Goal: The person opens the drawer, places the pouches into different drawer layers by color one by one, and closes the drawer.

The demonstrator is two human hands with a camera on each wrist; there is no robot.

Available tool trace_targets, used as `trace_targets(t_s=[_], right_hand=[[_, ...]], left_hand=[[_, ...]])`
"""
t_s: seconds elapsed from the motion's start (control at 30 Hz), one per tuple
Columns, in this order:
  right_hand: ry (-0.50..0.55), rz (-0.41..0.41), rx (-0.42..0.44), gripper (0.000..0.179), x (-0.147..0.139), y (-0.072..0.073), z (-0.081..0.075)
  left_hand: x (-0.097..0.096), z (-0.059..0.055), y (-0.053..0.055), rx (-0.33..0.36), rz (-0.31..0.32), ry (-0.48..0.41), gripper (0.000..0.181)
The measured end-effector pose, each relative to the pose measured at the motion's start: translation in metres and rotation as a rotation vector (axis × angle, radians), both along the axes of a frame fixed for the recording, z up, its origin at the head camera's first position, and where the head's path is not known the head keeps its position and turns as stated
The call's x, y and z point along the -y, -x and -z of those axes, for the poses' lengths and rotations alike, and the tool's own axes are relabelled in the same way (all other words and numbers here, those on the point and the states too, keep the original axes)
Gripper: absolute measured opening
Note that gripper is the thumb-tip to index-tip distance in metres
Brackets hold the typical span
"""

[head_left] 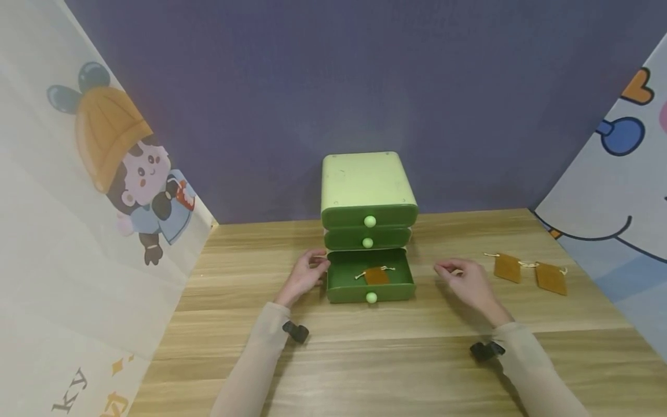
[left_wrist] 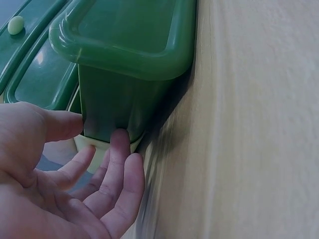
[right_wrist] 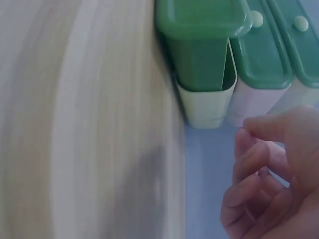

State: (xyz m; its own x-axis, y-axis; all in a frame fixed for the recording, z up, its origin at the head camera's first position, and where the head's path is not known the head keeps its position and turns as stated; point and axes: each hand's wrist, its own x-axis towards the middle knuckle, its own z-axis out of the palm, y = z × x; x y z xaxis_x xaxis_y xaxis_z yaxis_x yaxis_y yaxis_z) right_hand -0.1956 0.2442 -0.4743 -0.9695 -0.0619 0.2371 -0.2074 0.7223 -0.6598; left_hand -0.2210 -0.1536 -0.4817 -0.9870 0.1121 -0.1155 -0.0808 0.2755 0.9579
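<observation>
A small three-drawer cabinet with a pale green top stands against the back wall. Its bottom drawer is pulled out, and a brown drawstring pouch with cream cords lies inside. My left hand is at the drawer's left side; in the left wrist view its thumb and fingertips are right by the drawer's side wall, fingers loosely bent. To the right of the drawer, my right hand hovers over the table with fingers loosely curled, thumb close to the index finger, nothing visible in it.
Two more brown pouches, one nearer and one farther right, lie on the wooden table beyond my right hand. The upper drawers are closed. A dark blue wall stands behind, with printed panels at both sides.
</observation>
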Motion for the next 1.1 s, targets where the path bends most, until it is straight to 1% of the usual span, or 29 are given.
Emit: trace_targets(t_s=[0.1, 0.33, 0.47, 0.6, 0.77, 0.87, 1.0, 1.1], right_hand=[[-0.013, 0.001, -0.013, 0.026, -0.009, -0.002, 0.003], [-0.029, 0.014, -0.064, 0.018, -0.025, -0.004, 0.005], [-0.057, 0.027, -0.052, 0.019, -0.034, -0.005, 0.007], [-0.084, 0.056, -0.029, 0.021, -0.043, -0.005, 0.011], [-0.093, 0.078, -0.018, 0.021, -0.051, -0.004, 0.013], [-0.095, 0.086, -0.009, 0.022, -0.055, -0.005, 0.014], [-0.103, 0.106, 0.025, 0.025, -0.06, -0.006, 0.015], [-0.094, 0.123, 0.016, 0.025, -0.066, -0.005, 0.017]], left_hand=[[-0.001, 0.001, 0.0, 0.004, 0.001, -0.005, 0.046], [-0.001, 0.001, 0.0, -0.004, -0.004, -0.012, 0.046], [-0.001, 0.001, -0.002, -0.003, -0.003, -0.015, 0.045], [-0.002, -0.001, -0.003, -0.004, -0.007, -0.025, 0.045], [-0.001, -0.001, -0.003, -0.005, -0.01, -0.031, 0.045], [-0.001, 0.001, -0.003, -0.009, -0.007, -0.021, 0.045], [-0.001, 0.003, -0.002, -0.015, -0.006, -0.01, 0.044], [-0.001, 0.003, -0.003, -0.017, -0.005, -0.013, 0.044]])
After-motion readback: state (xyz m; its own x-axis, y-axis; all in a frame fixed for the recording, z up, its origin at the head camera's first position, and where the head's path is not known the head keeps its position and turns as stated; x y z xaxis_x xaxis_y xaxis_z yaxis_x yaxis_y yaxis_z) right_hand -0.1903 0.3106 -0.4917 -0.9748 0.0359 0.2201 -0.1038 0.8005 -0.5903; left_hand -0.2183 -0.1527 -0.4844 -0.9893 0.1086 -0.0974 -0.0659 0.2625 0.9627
